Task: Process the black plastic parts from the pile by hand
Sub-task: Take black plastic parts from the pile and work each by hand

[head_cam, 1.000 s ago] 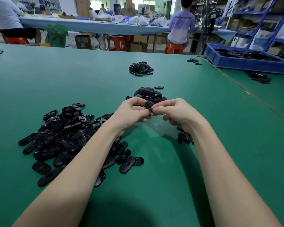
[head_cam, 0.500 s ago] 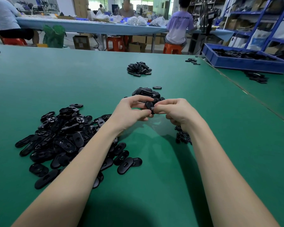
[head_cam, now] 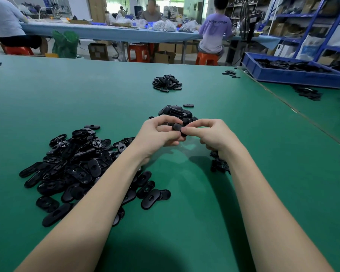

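Matte green table [head_cam: 243, 193]: left hand [head_cam: 157, 134] and right hand [head_cam: 214, 134] pinch one smooth oval black part [head_cam: 178, 127] between fingertips; glossy pile [head_cam: 77, 165] left of them.

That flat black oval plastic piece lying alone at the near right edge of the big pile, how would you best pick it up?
Pinch the flat black oval plastic piece across its narrow width, at the long straight sides, coming from above and from the right. It lies flat on the green table with bare surface on that side, while a neighbouring piece overlaps one end, so the ends are less free.
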A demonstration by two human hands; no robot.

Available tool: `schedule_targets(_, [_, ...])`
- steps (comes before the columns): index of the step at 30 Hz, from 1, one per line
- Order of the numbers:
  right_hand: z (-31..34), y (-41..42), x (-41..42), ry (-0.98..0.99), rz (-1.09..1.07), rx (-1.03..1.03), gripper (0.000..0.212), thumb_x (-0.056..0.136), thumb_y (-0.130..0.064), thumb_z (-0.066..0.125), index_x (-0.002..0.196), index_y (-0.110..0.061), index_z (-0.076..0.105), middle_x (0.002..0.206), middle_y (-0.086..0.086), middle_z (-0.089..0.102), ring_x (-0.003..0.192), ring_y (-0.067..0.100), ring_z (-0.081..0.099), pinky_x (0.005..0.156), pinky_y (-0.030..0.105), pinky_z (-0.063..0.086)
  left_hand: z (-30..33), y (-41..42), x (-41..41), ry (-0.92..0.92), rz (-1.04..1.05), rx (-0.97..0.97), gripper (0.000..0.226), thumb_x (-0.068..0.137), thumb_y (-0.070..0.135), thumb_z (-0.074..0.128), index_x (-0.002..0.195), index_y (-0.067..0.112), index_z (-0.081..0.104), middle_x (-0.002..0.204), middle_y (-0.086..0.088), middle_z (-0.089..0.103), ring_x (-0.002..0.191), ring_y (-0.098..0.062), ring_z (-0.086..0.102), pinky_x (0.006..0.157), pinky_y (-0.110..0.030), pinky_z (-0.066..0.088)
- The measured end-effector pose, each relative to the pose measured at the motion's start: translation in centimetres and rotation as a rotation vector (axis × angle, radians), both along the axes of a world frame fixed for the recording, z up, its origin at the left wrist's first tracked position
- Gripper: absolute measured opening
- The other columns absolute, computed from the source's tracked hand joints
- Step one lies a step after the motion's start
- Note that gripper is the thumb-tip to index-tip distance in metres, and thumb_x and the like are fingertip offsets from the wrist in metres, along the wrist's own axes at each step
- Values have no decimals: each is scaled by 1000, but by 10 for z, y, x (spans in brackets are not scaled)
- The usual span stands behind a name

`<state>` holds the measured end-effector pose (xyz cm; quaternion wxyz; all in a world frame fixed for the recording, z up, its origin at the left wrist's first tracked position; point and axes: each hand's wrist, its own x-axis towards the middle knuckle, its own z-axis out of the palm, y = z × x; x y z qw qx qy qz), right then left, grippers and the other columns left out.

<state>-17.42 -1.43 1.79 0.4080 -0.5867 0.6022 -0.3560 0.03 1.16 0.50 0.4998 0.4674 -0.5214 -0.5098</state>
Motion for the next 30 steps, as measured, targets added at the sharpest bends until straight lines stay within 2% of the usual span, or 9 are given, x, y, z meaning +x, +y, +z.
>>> schedule_targets(2, [-3,1,0,-60,26,3,20,72,-43,89,78,-28,79,61,-12,60,62,11,45,46,18,33,1,-2,1,-10,16,37,22,86,-4,69,98,15,71,91,-11,78,81,-15,74,69,-22,58])
schedule_targets(7, [-5,0,2,-28,69,-18,12,75,-31,89,74,-25,78,54,-10,52,51,9,40,43,14,32,-3,-5,2,-42,63,89,21,83,-7,70,93,13,69,75,-5,73,66,-11,64,67,-19,58])
schedule_targets(10, [-5,-2,4,21,63,-45,7,77,-25,85,75,-24,78,55,-14,59,45,1,45,44,11,33,-4,-6,2,-15,71,98,19,84,-7,72,92,10,68,78,-9,73,70,-17,66,79,-24,59])
schedule_targets(12, [-6,-3,6,66,42,-78,6,76,-26,84,75,-25,78,63,-14,66,54,0,54,50,14,37,-6,-6,1,-17,79,98,19,83,-6,73,91,10,69,80,-9,74,73,-18,68,83,-27,59])
schedule_targets(14, [-8,-4,8,96,30,-95,6,76,-28,83,75,-26,78,65,-14,67,61,2,58,55,16,40,-7,-5,2,-51,94,95,19,83,-5,74,92,11,69,81,-9,74,74,-18,68,82,-26,58])
schedule_targets(20, [-15,-5,7,112,48,-117,9,78,-25,83,74,-23,75,54,-15,60,48,-4,52,48,9,37,-7,-4,2,-150,105,85,17,84,-1,75,94,12,74,82,-7,75,70,-10,67,68,-16,52])
schedule_targets(23, [-18,-4,7,86,41,-134,10,78,-22,82,73,-22,74,50,-16,59,45,-5,50,47,9,37,-7,-4,-1,-181,118,71,17,83,-2,75,89,14,73,68,3,72,67,-8,66,72,-18,54])
schedule_targets(26, [-21,-4,9,73,42,-161,12,77,-22,82,72,-21,72,47,-18,57,43,-4,48,46,9,36,-7,-6,-3,-187,121,62,17,84,-2,75,85,15,72,75,-3,74,76,-15,68,83,-27,55])
schedule_targets(30, [-26,-3,10,12,73,-239,10,81,-22,81,78,-25,71,62,-15,65,48,-4,51,53,14,40,-6,-6,1,-161,137,48,14,85,1,75,91,14,73,77,-3,75,70,-10,69,75,-18,56])
